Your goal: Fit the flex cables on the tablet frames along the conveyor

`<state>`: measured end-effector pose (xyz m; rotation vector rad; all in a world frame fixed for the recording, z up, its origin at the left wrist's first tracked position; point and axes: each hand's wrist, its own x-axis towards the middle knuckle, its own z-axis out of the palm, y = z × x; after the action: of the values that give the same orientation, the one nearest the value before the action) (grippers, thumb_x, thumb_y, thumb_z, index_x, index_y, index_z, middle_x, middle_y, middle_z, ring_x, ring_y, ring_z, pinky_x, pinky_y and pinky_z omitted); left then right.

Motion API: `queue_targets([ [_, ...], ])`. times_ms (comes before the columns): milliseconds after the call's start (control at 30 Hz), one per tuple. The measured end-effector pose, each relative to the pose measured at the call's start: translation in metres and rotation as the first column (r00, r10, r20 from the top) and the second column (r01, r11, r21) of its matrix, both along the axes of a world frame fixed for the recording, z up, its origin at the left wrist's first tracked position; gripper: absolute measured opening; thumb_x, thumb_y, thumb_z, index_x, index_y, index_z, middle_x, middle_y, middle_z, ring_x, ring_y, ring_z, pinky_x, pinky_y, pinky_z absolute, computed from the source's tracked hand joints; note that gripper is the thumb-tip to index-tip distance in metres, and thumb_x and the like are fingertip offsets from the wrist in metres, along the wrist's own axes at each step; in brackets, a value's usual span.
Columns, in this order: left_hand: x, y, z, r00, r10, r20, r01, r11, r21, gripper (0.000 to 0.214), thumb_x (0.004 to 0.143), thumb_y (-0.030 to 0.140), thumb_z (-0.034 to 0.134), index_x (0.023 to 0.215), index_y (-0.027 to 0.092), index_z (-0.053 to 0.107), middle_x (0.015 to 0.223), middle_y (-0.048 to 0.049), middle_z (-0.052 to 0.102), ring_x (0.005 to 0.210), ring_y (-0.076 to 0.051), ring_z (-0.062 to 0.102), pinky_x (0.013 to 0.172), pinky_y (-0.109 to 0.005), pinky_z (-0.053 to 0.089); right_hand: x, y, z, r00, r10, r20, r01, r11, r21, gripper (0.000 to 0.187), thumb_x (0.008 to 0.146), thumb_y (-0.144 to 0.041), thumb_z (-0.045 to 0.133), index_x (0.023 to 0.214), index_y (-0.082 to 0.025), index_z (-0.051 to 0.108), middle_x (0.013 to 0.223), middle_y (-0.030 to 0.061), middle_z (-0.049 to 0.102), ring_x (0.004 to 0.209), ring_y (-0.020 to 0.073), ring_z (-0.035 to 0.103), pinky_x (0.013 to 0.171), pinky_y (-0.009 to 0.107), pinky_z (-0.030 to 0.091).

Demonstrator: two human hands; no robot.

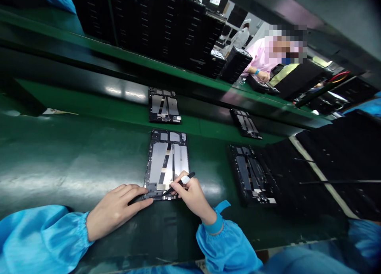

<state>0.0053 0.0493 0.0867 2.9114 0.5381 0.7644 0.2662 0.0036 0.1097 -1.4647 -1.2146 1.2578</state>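
An opened tablet chassis (166,159) with silver plates and a black frame lies on the green bench in front of me. My left hand (114,210) rests flat beside its near left corner, fingers stretched out, fingertips touching the frame. My right hand (192,194) is closed round a black pen-like tool (181,182), whose tip touches the tablet's near edge. Both arms wear blue sleeves.
Another opened tablet (164,106) lies further back on the belt, and two more (253,174) (245,123) lie to the right. Black trays (154,24) are stacked on the green shelf behind. A person in pink (262,59) works at the far right.
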Motion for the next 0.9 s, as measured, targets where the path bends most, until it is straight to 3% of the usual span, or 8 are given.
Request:
queue_targets([
  [400,0.001,-0.004,-0.005,0.996,0.026,-0.081,-0.015,0.991,0.131,0.045,0.101,0.009,0.035,0.136,0.023,0.059,0.117,-0.0111,0.068,0.097,-0.025,0.061,0.079,-0.038,0.048,-0.001,-0.001,-0.001,0.999,-0.006,0.041,0.005,1.000,0.014,0.015,0.089,-0.032,0.066,0.080,-0.021,0.060,0.066,-0.0019,0.067,0.065,0.0191,0.073,0.053,0.023,0.049],
  [700,0.008,-0.008,0.005,0.994,0.075,-0.081,-0.068,0.994,0.082,0.035,0.104,0.019,0.040,0.127,0.025,0.066,0.114,-0.0108,0.067,0.094,-0.026,0.063,0.075,-0.038,0.052,0.000,0.000,0.002,0.994,0.025,0.102,-0.027,0.999,0.019,0.016,0.090,-0.032,0.064,0.080,-0.020,0.062,0.066,-0.0014,0.066,0.062,0.0180,0.070,0.055,0.024,0.049],
  [900,0.019,-0.011,0.009,0.986,0.101,-0.135,-0.091,0.993,0.078,0.035,0.098,0.020,0.048,0.127,0.027,0.067,0.113,-0.0115,0.068,0.089,-0.027,0.066,0.072,-0.037,0.057,-0.001,-0.002,0.003,0.990,0.010,0.142,-0.016,0.999,0.041,0.018,0.091,-0.034,0.063,0.078,-0.021,0.059,0.062,-0.0023,0.063,0.052,0.0155,0.061,0.049,0.024,0.043],
])
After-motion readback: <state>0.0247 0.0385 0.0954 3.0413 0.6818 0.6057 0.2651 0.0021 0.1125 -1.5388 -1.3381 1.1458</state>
